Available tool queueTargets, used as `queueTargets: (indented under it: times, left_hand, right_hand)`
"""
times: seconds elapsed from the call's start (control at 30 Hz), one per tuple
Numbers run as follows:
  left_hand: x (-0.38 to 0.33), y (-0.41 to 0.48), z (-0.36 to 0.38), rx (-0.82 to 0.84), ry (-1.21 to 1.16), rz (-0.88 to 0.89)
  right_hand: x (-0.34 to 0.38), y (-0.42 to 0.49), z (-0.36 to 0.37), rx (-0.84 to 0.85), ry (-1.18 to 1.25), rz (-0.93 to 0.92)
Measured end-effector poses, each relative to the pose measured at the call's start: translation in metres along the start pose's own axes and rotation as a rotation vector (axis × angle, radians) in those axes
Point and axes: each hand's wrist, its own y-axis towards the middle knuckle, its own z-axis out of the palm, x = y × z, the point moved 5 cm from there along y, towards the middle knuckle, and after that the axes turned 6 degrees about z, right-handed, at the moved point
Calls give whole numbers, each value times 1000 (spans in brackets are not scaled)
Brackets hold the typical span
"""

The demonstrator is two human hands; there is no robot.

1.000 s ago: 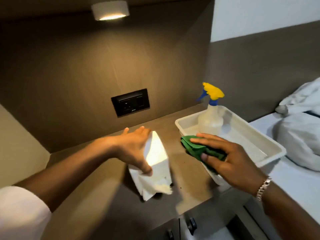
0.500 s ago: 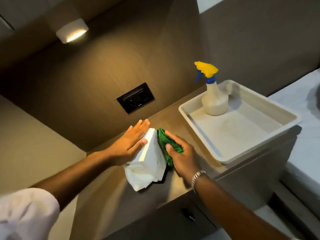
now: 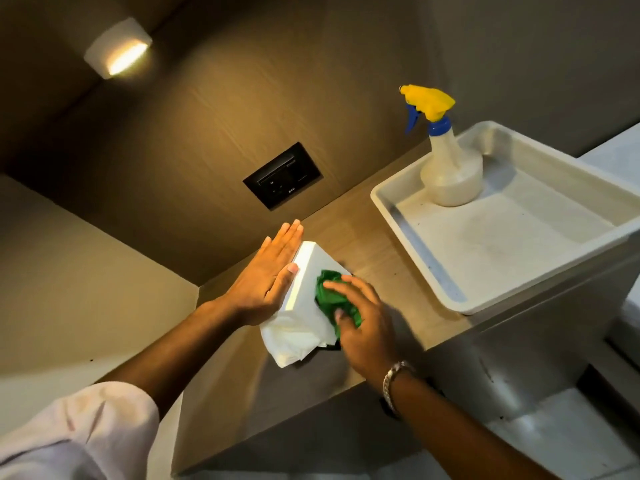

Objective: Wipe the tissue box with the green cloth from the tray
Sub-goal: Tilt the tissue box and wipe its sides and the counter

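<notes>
The left hand (image 3: 266, 282) hides the tissue box's (image 3: 308, 271) left side, and the right hand (image 3: 363, 320) covers part of the green cloth (image 3: 332, 297) and the box's near right corner. The tray's (image 3: 408, 233) right edge is cut off by the frame. Markings on the wall socket (image 3: 282, 175) are too small to read.

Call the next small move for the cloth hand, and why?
Probably drag the green cloth along the tissue box side toward its far end. The right hand already presses it there, the left hand lies flat against the opposite side, and most of that face looks uncovered.
</notes>
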Motion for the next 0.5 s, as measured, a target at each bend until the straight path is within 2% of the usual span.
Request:
queueTargets:
  times: [0.1,0.27,0.43,0.5]
  left_hand:
    - [-1,0,1,-2,-7,-9]
    - [3,0,1,-28,-26,16]
    - [8,1,4,-48,-38,15]
    - [10,0,6,-52,-35,24]
  right_hand:
    - [9,24,-1,-3,74,122]
    - [30,1,12,-6,-7,-171]
    - [24,-25,14,27,-111,-312]
    - [24,-30,12,32,-234,-359]
